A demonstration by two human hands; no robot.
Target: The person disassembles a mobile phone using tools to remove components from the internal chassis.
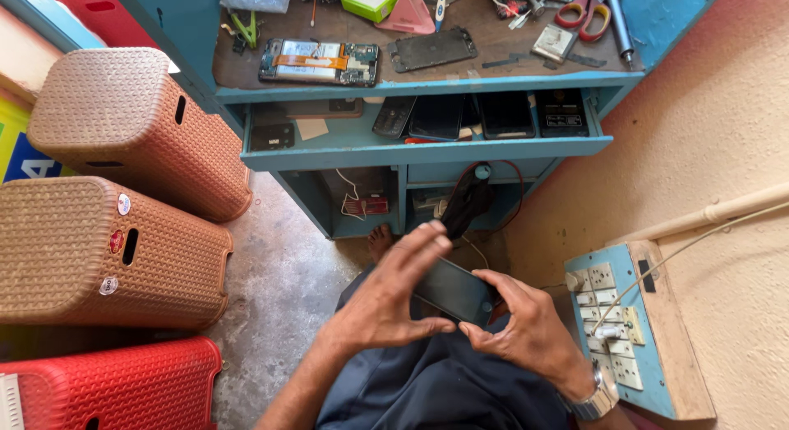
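I hold a dark smartphone over my lap with both hands. My left hand cups its left end, fingers spread across the top edge and thumb underneath. My right hand, with a metal wristwatch on its wrist, grips the phone's right end between thumb and fingers. The screen faces up and is dark. My dark blue trousers and a bare foot show below.
A blue workbench ahead carries an opened phone, a loose screen, scissors and tools; its open drawer holds several phones. Brown and red woven stools stand left. A switchboard hangs on the right wall.
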